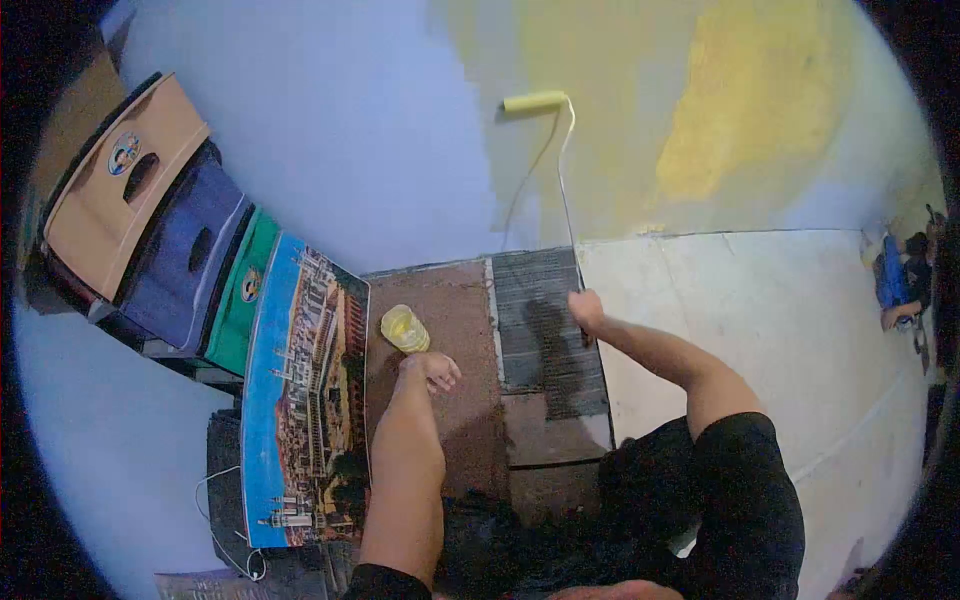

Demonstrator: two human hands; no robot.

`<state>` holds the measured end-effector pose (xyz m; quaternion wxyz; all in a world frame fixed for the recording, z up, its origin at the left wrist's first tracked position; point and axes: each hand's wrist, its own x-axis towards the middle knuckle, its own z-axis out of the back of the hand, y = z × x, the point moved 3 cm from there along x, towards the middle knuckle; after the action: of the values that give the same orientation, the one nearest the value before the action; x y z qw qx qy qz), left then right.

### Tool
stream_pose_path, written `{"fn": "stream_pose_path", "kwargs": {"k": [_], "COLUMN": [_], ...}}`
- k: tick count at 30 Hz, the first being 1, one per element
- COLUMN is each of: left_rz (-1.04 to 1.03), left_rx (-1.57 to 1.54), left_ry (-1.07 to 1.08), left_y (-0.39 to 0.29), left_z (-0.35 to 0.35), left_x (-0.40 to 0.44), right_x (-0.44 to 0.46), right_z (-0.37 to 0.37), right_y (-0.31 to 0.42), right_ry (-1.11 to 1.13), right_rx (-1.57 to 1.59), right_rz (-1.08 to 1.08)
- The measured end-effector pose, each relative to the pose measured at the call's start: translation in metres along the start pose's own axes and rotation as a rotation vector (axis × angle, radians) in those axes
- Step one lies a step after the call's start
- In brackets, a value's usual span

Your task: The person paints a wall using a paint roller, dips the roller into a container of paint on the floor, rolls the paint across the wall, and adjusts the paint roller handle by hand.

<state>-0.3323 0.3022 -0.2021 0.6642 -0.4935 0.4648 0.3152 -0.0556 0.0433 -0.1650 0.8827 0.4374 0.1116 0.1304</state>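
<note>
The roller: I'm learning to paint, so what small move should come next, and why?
Probably roll the roller straight down the wall: the right hand grips it, and the yellow coat below looks thinner than the bright patch farther right.

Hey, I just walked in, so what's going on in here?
A person's right hand grips the long handle of a paint roller, its yellow head up at the wall. Pale and deeper yellow patches cover part of that wall; the rest looks bluish white. The left hand is loosely open beside a container with yellowish contents on the brown floor covering; whether they touch is unclear.
</note>
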Motion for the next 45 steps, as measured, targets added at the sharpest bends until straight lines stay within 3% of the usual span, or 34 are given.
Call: {"fn": "stream_pose_path", "kwargs": {"k": [3, 5, 7, 9, 13, 17, 19, 21, 22, 24, 25, 28, 30, 32, 35, 38, 39, 43, 45], "left_rz": [-0.045, -0.040, -0.034, -0.028, -0.026, 0.022, 0.019, -0.220, -0.162, -0.043, -0.024, 0.003, 0.019, 0.004, -0.041, -0.042, -0.009, -0.036, -0.059], "left_rx": [0.083, 0.052, 0.020, 0.005, 0.048, -0.037, -0.050, 0.073, 0.035, -0.026, -0.041, -0.073, -0.118, -0.104, -0.021, -0.019, -0.009, 0.033, 0.024], "left_ry": [0.020, 0.043, 0.066, 0.054, 0.025, -0.007, -0.015, 0.155, 0.134, 0.033, 0.006, 0.008, 0.049, 0.048, -0.032, 0.004, 0.013, -0.014, 0.006], "left_y": [0.002, 0.003, 0.003, 0.005, -0.011, -0.008, -0.005, 0.028, 0.027, 0.017, 0.013, 0.016, 0.026, 0.027, 0.002, -0.002, -0.008, -0.013, -0.012], "left_z": [0.002, 0.004, 0.004, 0.007, -0.004, -0.002, -0.001, 0.026, 0.023, 0.013, 0.009, 0.011, 0.019, 0.017, -0.002, -0.004, -0.006, -0.008, -0.005], "left_x": [0.007, 0.014, 0.021, 0.036, 0.024, 0.032, 0.031, 0.096, 0.091, 0.058, 0.045, 0.041, 0.062, 0.061, 0.015, 0.022, 0.019, 0.025, 0.030], "right_x": [-0.004, 0.016, 0.043, 0.084, 0.075, 0.078, 0.080, 0.100, 0.080, 0.074, 0.094, 0.037, 0.011, -0.034, -0.086, -0.119, -0.095, -0.103, -0.093], "right_z": [0.000, -0.001, -0.002, 0.002, 0.076, 0.086, 0.076, 0.052, 0.051, 0.025, -0.010, -0.015, -0.025, -0.019, -0.013, -0.004, -0.045, -0.048, -0.060], "right_y": [-0.021, -0.012, 0.008, 0.058, 0.227, 0.266, 0.252, 0.204, 0.187, 0.122, 0.056, -0.008, -0.057, -0.067, -0.065, -0.051, -0.117, -0.111, -0.137], "right_ry": [0.102, 0.321, 0.284, 0.012, 0.110, 0.170, 0.188, 0.185, 0.119, 0.073, -0.052, 0.114, 0.098, 0.218, 0.265, 0.159, 0.296, 0.209, 0.225], "right_rx": [0.019, -0.070, -0.005, -0.216, 0.237, 0.354, 0.386, 0.269, -0.002, -0.053, -0.106, -0.173, -0.184, -0.065, -0.130, -0.221, -0.185, -0.261, -0.189], "right_rz": [-0.144, 0.036, 0.131, 0.161, 0.134, 0.095, 0.096, 0.090, 0.099, 0.120, 0.228, 0.102, -0.030, -0.247, -0.431, -0.394, -0.515, -0.356, -0.390]}}
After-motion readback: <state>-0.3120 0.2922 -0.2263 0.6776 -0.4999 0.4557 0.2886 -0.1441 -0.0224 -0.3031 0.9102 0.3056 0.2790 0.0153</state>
